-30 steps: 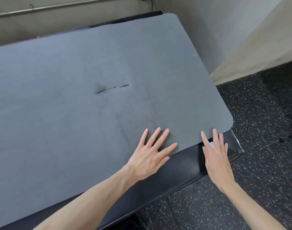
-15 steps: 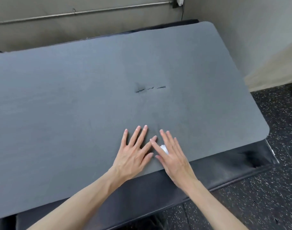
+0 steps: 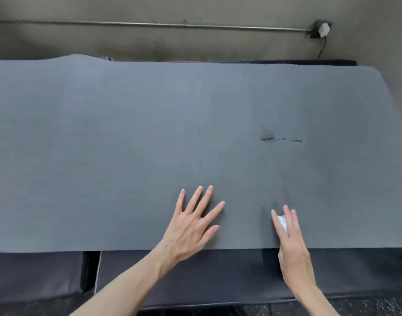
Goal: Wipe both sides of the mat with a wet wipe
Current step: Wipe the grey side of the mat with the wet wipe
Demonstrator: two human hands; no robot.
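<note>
The right hand [image 3: 291,242] presses the wet wipe [image 3: 282,221] flat-fingered near the mat's [image 3: 127,133] front edge, its long unwiped stretch running leftward past the flat, empty left hand [image 3: 193,226].

The big flat foam mat [image 3: 127,144] is plain grey. The crumpled wet wipe [image 3: 282,221] is white. The padded bench [image 3: 195,270] underneath is black.

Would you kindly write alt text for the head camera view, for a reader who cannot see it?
A person's right hand presses a white wet wipe flat on a grey mat while the left hand rests spread beside it. The mat, with small tears, covers a black padded bench by a wall.
</note>
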